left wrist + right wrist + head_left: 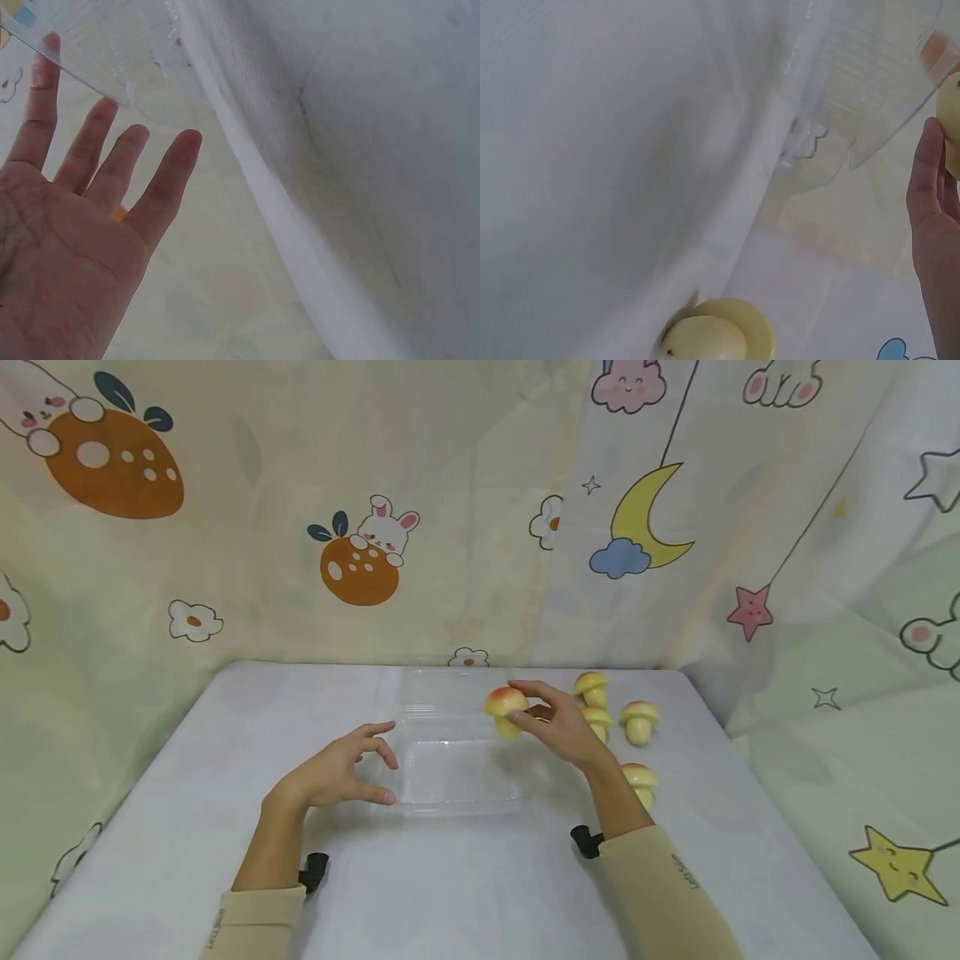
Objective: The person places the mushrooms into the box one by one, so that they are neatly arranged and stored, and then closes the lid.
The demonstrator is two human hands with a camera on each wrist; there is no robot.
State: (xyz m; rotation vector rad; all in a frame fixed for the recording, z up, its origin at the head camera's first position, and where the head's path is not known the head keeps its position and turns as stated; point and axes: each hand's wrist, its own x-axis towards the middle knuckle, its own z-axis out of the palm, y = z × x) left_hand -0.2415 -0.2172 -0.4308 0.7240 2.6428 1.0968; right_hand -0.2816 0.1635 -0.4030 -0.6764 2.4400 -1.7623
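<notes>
A clear plastic box (461,807) lies opened out on the table, its lid (442,689) folded back toward the wall. My left hand (341,768) is at the box's left side, fingers spread and thumb apart, with fingertips right at the edge. In the left wrist view, the palm (67,255) faces the camera and holds nothing. Over the right part of the box, my right hand (562,727) pinches a toy mushroom (506,706) with a red-and-yellow cap and pale stem. The right wrist view catches only part of that mushroom (951,112) at its right edge.
Several similar mushrooms (639,722) stand on the table to the right, some partly behind my right hand and forearm. One mushroom (712,341) shows low in the right wrist view. A patterned cloth (465,527) hangs behind the white table (450,893).
</notes>
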